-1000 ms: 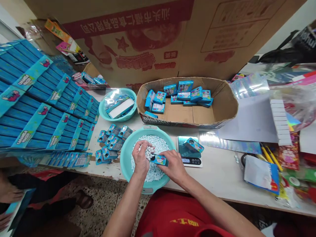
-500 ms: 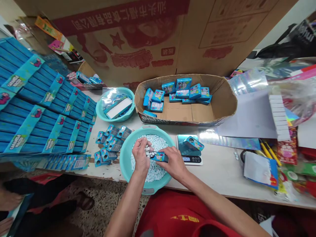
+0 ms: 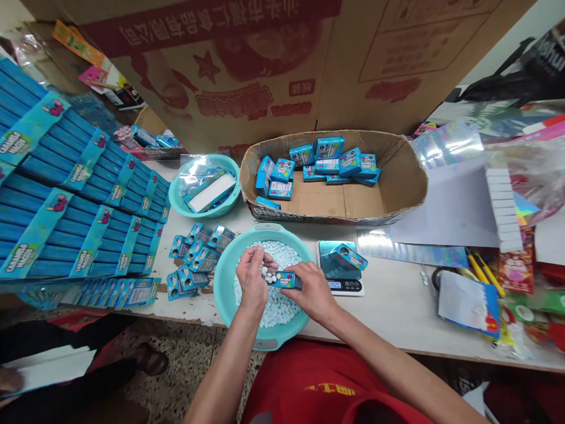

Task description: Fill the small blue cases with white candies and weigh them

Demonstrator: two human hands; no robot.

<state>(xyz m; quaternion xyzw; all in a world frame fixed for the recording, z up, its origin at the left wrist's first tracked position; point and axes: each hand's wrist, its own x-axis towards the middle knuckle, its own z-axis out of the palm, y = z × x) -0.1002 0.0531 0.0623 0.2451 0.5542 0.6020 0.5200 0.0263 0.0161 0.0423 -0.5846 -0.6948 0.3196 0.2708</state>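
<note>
While poised over the teal bowl [image 3: 224, 284], apparently for catching strays: one small blue box [image 3: 285, 279], gripped at the right end by nearly closed fingers of the right hand [image 3: 314, 290]. Turned, left end first, toward white pellets [image 3: 268, 273] cupped in half-curled fingers of the left hand [image 3: 253, 279], just beside those fingers, contact unclear. Grouped on the table [image 3: 388, 312] left of the bowl, likely for easy reach: more boxes [image 3: 205, 259] with round holes.

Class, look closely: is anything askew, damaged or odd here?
Yes: a small blue box lies askew on the scale, overhanging its right edge. The large carton has upside-down printing, and the table has worn patches near its front edge.
</note>
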